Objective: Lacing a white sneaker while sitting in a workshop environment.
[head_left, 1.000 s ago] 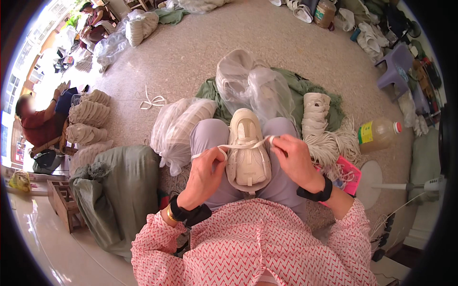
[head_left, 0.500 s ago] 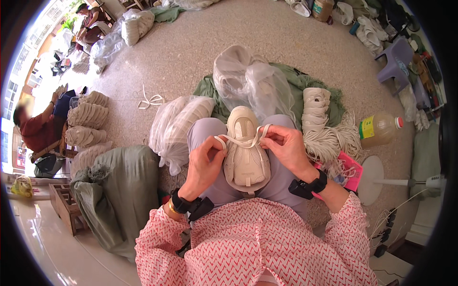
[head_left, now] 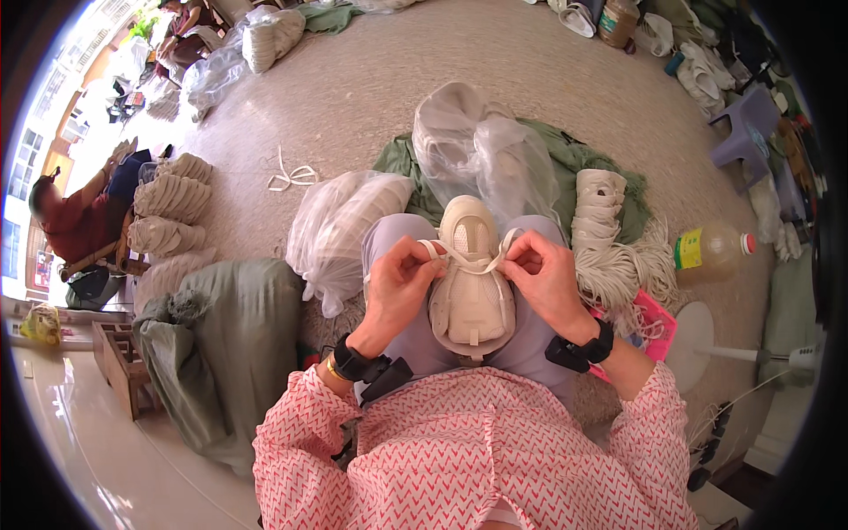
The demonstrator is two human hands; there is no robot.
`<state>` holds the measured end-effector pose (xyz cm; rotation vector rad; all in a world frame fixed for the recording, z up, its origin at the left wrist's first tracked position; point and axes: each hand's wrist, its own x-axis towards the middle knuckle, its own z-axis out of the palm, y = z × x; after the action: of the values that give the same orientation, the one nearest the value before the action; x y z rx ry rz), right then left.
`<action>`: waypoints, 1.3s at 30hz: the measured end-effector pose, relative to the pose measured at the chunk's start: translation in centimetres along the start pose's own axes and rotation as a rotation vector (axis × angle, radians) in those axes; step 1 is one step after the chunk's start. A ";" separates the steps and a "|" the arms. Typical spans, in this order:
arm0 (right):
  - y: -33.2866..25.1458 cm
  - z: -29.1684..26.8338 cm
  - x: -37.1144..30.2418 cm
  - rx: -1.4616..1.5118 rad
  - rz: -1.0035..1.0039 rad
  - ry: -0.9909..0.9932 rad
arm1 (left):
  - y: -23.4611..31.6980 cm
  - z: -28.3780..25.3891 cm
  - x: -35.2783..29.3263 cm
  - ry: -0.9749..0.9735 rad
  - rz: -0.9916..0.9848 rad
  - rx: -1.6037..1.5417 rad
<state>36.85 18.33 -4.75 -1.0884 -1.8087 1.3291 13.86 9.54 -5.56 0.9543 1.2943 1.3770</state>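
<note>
Both hands pinch a white lace (head_left: 465,257) across a cream shoe (head_left: 471,287) on the lap: left hand (head_left: 397,287) and right hand (head_left: 546,283) fingers clenched on its ends.

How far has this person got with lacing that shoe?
Partly done, it seems. A white lace already crosses the upper part of the cream shoe resting on the lap. Both ends are in hand: the left hand and right hand each pinch one, pulled sideways. No knot or bow shows yet. Bagged shoes lie nearby.
</note>
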 end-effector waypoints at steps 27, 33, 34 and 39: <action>-1.6 0.1 -0.6 -0.261 -0.186 0.002 | 0.6 1.0 -0.5 0.059 0.146 0.513; -2.1 -0.2 -1.5 -0.392 -0.222 -0.080 | 1.0 1.6 -0.5 0.136 0.197 0.613; -2.3 -0.2 -1.4 -0.393 -0.220 -0.077 | 1.0 1.7 -0.5 0.133 0.197 0.612; -3.2 0.9 -1.2 -0.680 -0.234 -0.154 | 1.5 2.0 -0.6 0.132 0.231 0.624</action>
<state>35.85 16.40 -1.95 -1.0685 -2.5094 0.6772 15.76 9.51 -3.79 1.4872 1.8127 1.2367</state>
